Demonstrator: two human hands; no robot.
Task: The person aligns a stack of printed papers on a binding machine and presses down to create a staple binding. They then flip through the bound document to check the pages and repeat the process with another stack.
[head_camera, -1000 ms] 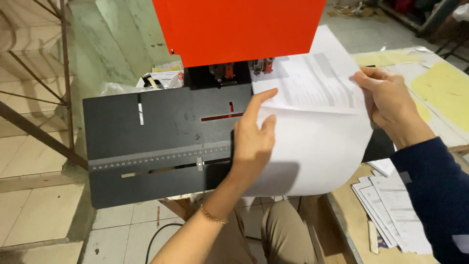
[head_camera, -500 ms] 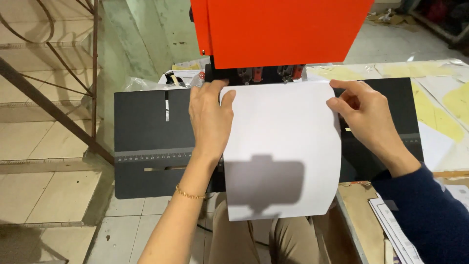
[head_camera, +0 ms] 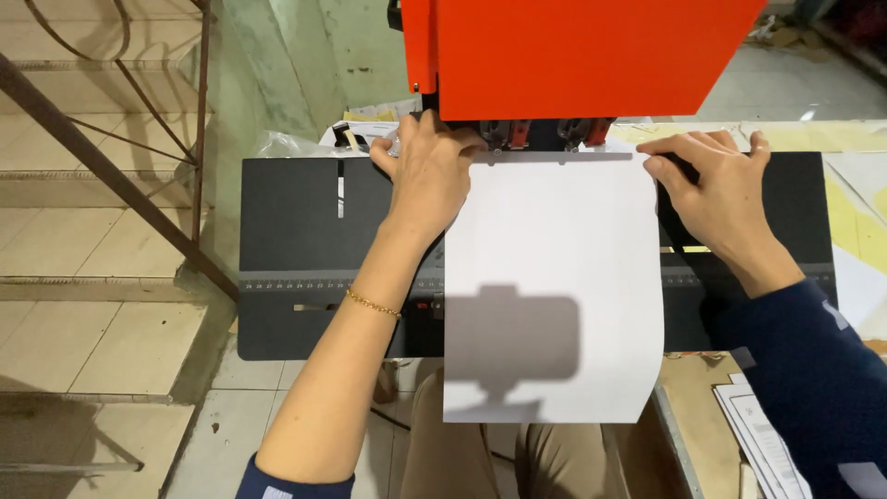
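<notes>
A stack of blank white paper [head_camera: 554, 277] lies flat on the black machine table [head_camera: 296, 249], its far edge pushed under the red machine head [head_camera: 573, 55]. My left hand [head_camera: 427, 171] presses on the paper's top left corner, fingers close to the black punch block. My right hand [head_camera: 716, 189] rests at the paper's top right edge, fingers flat on the table beside it. The near part of the paper overhangs the table above my knees. A camera shadow falls on the sheet.
A metal stair railing [head_camera: 111, 166] and tiled steps stand at the left. Yellow sheets [head_camera: 855, 199] lie on a surface at the right, and printed sheets [head_camera: 758, 430] at the lower right. A plastic bag [head_camera: 296, 143] sits behind the table.
The paper was turned blank side up, laid flat and slid forward under the red head. Both hands moved up to its far corners.
</notes>
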